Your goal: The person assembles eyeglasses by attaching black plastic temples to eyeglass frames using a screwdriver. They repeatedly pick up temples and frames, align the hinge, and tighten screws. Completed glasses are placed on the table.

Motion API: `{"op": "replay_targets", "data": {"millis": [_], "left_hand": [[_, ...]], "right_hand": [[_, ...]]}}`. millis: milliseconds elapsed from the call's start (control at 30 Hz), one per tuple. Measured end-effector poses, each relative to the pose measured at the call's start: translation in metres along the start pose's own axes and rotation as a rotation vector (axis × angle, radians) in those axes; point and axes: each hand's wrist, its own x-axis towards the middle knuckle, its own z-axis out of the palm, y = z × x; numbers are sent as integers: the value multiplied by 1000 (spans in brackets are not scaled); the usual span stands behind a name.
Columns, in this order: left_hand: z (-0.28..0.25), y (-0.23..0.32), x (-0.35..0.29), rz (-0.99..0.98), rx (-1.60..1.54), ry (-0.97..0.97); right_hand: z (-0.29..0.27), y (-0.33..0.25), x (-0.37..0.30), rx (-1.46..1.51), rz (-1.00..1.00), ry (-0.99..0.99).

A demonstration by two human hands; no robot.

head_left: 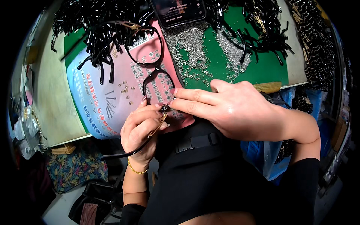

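A black eyeglass frame (164,50) lies tilted over the pink and blue printed sheet, its two rims running away from me. My left hand (140,125) is closed round the near end of the frame by the hinge (165,108). From that end a temple arm (129,153) with a gold-coloured section runs down across the left palm and sticks out to the left. My right hand (232,108) comes in from the right, two fingers stretched together, their tips against the near rim beside the hinge. Its thumb is hidden, as is anything small between the fingertips.
The printed sheet (90,108) carries several thin metal pins (110,103) and tiny gold-coloured parts (126,88). Small silver pieces (187,45) are heaped on the green mat (270,73). Black temple arms (93,24) pile up behind, around a phone (179,13). Blue crates (258,153) stand at the right.
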Motion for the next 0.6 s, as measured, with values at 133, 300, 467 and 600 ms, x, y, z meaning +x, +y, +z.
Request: {"op": "replay_targets", "data": {"millis": [133, 300, 467, 600], "left_hand": [[0, 2, 1, -21, 11, -1], [0, 5, 6, 10, 81, -24], [-4, 10, 18, 119, 219, -111], [-7, -1, 23, -57, 35, -122]], "right_hand": [[6, 1, 1, -31, 13, 46], [5, 0, 2, -18, 31, 45], [4, -1, 4, 5, 47, 15], [2, -2, 4, 15, 67, -2]]}}
